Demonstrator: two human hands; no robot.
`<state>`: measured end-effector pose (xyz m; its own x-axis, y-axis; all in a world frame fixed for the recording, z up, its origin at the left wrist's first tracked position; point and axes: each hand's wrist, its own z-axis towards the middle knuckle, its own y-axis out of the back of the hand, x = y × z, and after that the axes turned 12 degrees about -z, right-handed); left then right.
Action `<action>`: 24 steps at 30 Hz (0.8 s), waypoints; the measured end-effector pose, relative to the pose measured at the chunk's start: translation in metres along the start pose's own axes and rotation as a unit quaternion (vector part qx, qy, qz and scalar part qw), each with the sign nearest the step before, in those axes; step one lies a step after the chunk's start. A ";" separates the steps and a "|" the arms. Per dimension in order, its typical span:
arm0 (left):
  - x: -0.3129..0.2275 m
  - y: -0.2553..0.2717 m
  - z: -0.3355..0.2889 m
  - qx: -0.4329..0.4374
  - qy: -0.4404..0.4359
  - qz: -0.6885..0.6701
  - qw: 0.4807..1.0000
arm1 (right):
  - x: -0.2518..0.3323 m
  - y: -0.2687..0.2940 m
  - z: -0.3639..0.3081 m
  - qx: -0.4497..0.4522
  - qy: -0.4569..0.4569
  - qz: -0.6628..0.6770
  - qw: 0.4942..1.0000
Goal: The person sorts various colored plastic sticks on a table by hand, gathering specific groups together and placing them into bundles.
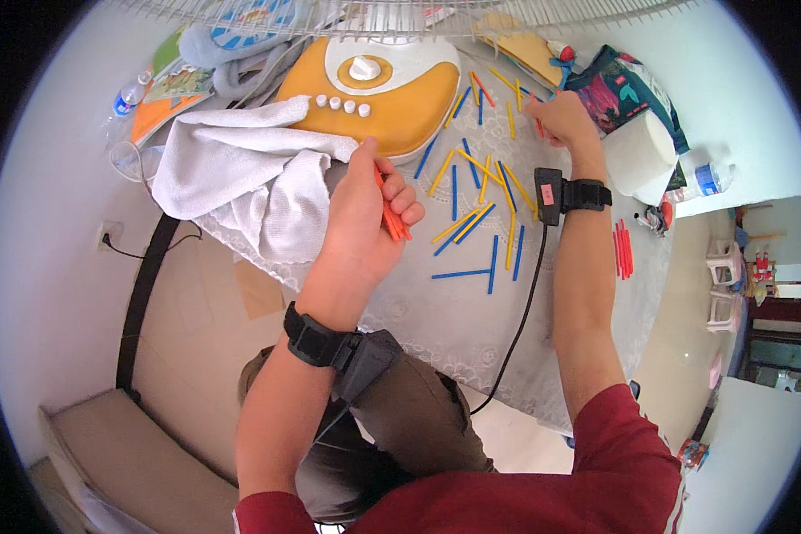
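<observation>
My left hand (369, 196) is closed around a small bunch of red sticks (392, 221), whose ends poke out below the fingers. It hovers above the table beside a white towel (267, 160). Farther off, my right hand (562, 120) has its fingers pinched together, with a red stick (539, 128) showing at the fingertips. Blue and yellow sticks lie scattered and partly crossed on the table, among them a blue stick (461, 274) and a yellow stick (510, 240). Another red stick (483, 88) lies near the far side. Several red sticks (624, 249) are grouped at the right edge.
An orange and white fan base (374, 89) with a knob and buttons stands at the back, under the wire guard (400, 18). A white paper roll (641, 156) and a dark package (627, 89) stand at the right. A black cable (523, 325) runs from my right wrist.
</observation>
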<state>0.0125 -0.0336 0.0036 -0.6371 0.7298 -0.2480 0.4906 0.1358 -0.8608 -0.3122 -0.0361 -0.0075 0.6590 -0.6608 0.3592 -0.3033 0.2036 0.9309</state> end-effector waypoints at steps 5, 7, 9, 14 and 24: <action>-0.014 -0.007 -0.012 -0.018 -0.020 -0.008 1.000 | 0.045 -0.008 0.005 -0.044 0.130 -0.029 0.990; -0.015 -0.008 -0.012 -0.016 -0.025 -0.006 1.000 | 0.053 -0.020 0.023 -0.033 0.157 -0.085 0.983; -0.014 -0.006 -0.010 -0.010 0.001 0.004 1.000 | 0.052 -0.030 0.036 -0.038 0.172 -0.136 0.975; -0.022 -0.008 -0.013 -0.010 -0.022 0.048 0.999 | 0.061 -0.033 0.037 0.080 0.114 -0.005 0.990; -0.014 -0.006 -0.011 -0.003 0.014 0.065 0.998 | 0.070 -0.038 0.038 -0.023 0.157 -0.151 0.976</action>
<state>0.0252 -0.0374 0.0174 -0.5508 0.7603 -0.3445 0.5710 0.0422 -0.8199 -0.2805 -0.1171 -0.0203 0.8938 -0.4437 0.0649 -0.0371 0.0711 0.9968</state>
